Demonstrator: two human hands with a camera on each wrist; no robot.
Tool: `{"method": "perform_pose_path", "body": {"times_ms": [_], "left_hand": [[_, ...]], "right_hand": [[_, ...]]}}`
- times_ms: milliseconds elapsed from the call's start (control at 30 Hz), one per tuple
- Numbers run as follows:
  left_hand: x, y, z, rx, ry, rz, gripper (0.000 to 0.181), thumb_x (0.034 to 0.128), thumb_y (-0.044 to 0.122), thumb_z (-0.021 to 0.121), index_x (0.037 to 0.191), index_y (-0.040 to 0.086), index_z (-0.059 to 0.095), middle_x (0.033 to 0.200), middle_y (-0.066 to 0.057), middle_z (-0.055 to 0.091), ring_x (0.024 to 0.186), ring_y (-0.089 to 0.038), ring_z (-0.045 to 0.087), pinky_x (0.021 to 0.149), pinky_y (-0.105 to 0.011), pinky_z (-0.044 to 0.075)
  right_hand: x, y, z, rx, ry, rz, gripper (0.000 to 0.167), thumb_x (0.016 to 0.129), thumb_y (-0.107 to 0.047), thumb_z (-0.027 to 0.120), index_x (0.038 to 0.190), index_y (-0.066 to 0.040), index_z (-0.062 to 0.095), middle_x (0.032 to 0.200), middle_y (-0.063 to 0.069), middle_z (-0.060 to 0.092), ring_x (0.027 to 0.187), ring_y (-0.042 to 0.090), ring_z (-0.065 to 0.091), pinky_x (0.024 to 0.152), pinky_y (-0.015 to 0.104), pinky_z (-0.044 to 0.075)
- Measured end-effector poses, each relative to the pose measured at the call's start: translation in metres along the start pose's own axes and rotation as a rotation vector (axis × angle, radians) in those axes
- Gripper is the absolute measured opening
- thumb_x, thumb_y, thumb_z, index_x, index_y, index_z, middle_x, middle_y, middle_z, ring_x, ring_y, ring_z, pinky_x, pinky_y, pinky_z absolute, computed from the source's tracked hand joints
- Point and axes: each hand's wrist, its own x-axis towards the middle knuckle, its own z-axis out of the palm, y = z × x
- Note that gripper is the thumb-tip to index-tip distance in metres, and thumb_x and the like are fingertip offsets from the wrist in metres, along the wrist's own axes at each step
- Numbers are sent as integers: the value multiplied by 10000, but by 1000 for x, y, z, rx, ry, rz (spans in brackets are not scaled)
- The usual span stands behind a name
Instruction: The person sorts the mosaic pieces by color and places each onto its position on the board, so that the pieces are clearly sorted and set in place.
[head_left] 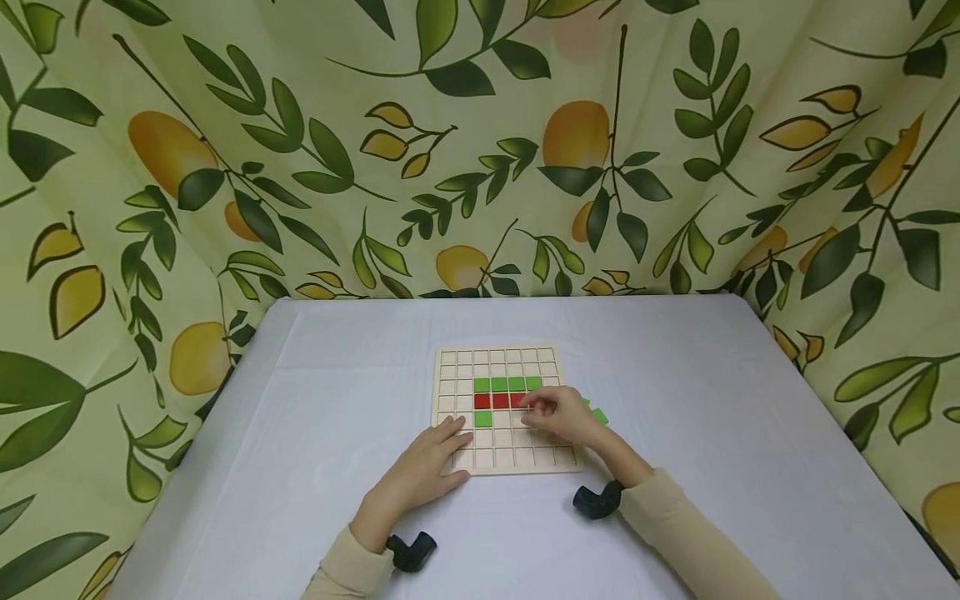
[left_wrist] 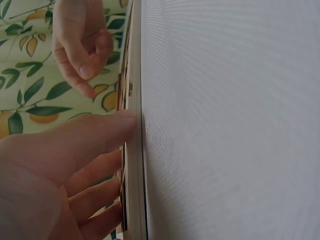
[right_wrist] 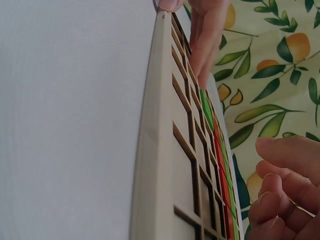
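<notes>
A square wooden grid board (head_left: pixel 525 468) lies on the white-covered table. Set into it are a row of several green tiles (head_left: pixel 499 384), a row of red tiles (head_left: pixel 500 401) below, and a single green tile (head_left: pixel 483 418) under the leftmost red one. My left hand (head_left: pixel 429 460) rests on the board's left front corner, fingers extended, with its thumb (left_wrist: pixel 107 131) at the front edge. Over the board's right side hovers my right hand (head_left: pixel 562 414), fingers loosely bent beside the red row. No tile shows between its fingers (right_wrist: pixel 272 200) in the right wrist view.
Loose green tiles (head_left: pixel 599 416) lie just right of the board, partly behind the right hand. A black wrist device (head_left: pixel 597 501) sits at the right wrist and another (head_left: pixel 412 552) at the left. A fruit-patterned curtain (head_left: pixel 480 167) surrounds the table.
</notes>
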Motion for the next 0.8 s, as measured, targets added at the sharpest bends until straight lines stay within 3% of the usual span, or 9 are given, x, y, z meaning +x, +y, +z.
{"method": "perform_pose_path", "body": {"times_ms": [633, 800], "left_hand": [[0, 0, 0, 11, 10, 2, 531, 855, 228, 689, 1335, 43, 557, 1493, -160, 460, 1417, -365, 396, 1152, -533, 357], [0, 1, 0, 0, 9, 7, 531, 854, 223, 690, 1333, 35, 557, 1490, -171, 460, 1414, -376, 396, 1151, -540, 353]], "right_hand": [[-19, 14, -34, 34, 65, 89, 257, 823, -45, 713, 1039, 84, 661, 710, 117, 586, 506, -8, 434, 450, 148, 372], [-23, 22, -42, 25, 84, 106, 272, 827, -71, 724, 1049, 74, 663, 706, 82, 578, 492, -5, 429, 439, 156, 361]]}}
